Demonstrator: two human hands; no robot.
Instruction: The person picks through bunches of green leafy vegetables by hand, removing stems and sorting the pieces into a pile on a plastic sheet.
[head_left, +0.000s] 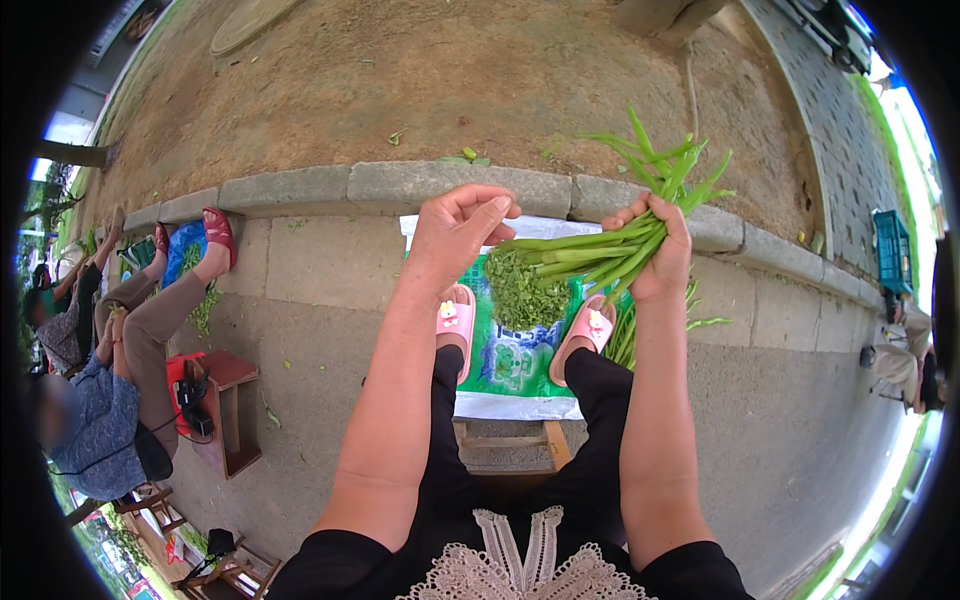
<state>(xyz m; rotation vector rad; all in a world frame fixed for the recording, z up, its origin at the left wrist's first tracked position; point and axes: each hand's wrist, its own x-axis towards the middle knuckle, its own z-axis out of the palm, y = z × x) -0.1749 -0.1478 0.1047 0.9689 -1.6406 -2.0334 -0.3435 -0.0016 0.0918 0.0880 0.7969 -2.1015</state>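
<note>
My right hand grips a bundle of long green vegetable stems. Their cut-looking ends point left, and the thinner tops fan out up and right past my fist. Close to the left ends is my left hand, its fingers curled and thumb near the index finger; whether anything small is pinched there is hidden. Below both hands, a heap of small green leaf pieces lies on a green and white printed plastic sheet. More green stems lie beside my right foot, partly behind my forearm.
My feet in pink slippers stand on the sheet. A stone kerb runs beyond it, with bare soil behind. At left, a seated person is near a reddish wooden stool and a blue bag. A teal crate stands far right.
</note>
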